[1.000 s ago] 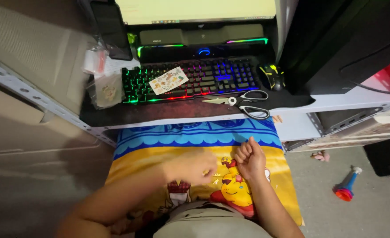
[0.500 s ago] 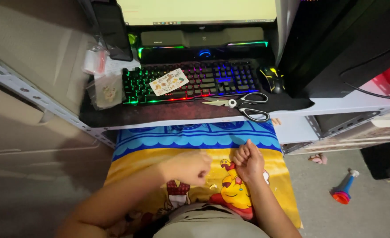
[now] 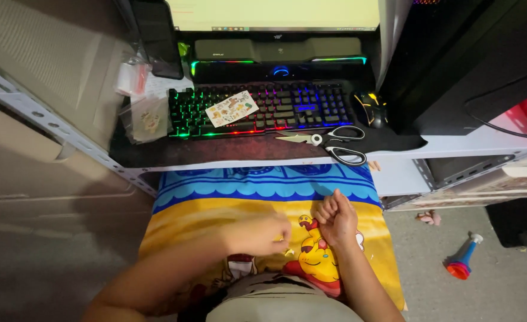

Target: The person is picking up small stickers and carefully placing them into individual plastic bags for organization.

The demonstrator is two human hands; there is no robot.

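My left hand [image 3: 256, 234] hovers over a yellow and blue cartoon blanket [image 3: 198, 209] on my lap. It is blurred, so its fingers and anything in them are unclear. My right hand [image 3: 336, 218] is close beside it to the right, curled into a loose fist with the thumb up and nothing visible in it. On the desk ahead lie a pair of black-handled scissors [image 3: 334, 143] and a small sticker sheet [image 3: 232, 108], which rests on a rainbow-lit keyboard [image 3: 287, 101]. Neither hand touches them.
A mouse [image 3: 371, 107] sits right of the keyboard, with a monitor [image 3: 275, 12] and a speaker bar [image 3: 275, 50] behind. Clear plastic bags [image 3: 141, 113] and a dark phone [image 3: 156, 36] stand at the left. A small toy [image 3: 463, 260] lies on the floor at right.
Both hands stay over the blanket, close together. My left hand has dropped slightly and is now motion-blurred. The right hand has barely moved.
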